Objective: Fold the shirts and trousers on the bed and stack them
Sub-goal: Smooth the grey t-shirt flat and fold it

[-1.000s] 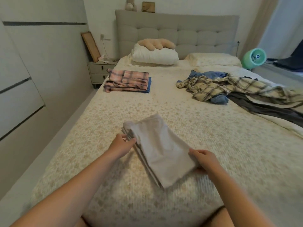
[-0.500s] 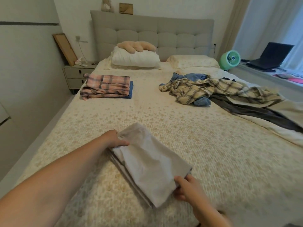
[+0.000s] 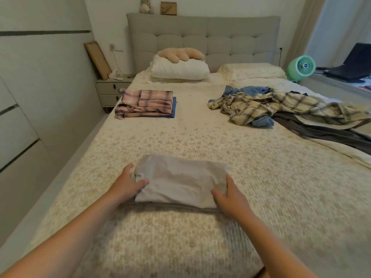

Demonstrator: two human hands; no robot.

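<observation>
Low in the middle of the frame, a folded grey garment (image 3: 180,181) lies on the bed (image 3: 261,177), with the left hand (image 3: 128,185) gripping its left end, thumb over the top, and the right hand (image 3: 230,195) clasping its right end, fingers curled around the edge. At centre left sits a folded pink plaid stack (image 3: 145,104) on something blue. At the right, an unfolded yellow plaid shirt (image 3: 271,107) sprawls over denim and dark clothes.
</observation>
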